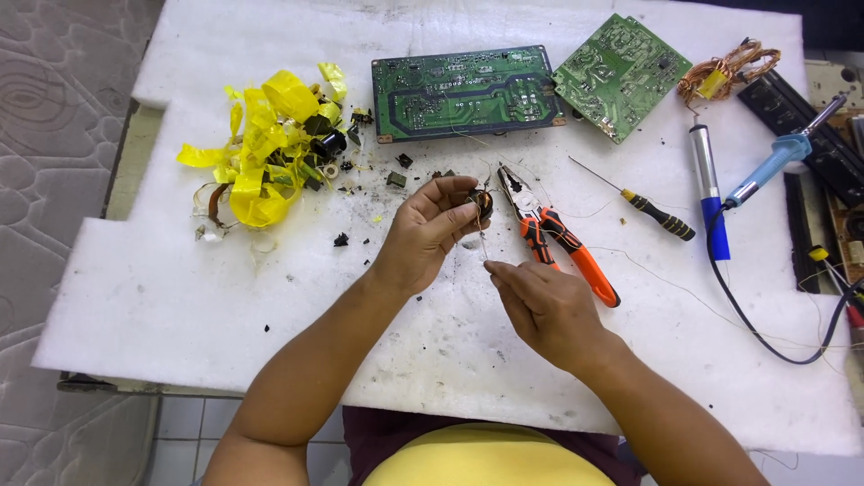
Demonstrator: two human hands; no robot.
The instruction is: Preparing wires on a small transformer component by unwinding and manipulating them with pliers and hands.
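copper-coloured fine wire runs taut from a small dark round coil component, pinched between thumb and fingertips of the left hand above the white foam sheet near its middle. the right hand pinches the wire's lower end just below. the coil looks light and hard, best gripped by its rim; the wire seems thin, springy and easy to snap, so a hold near its free end suits it. beside the hands lie orange-handled steel pliers, a slim black-and-yellow screwdriver, two green circuit boards, crumpled yellow tape scraps and a blue soldering iron.
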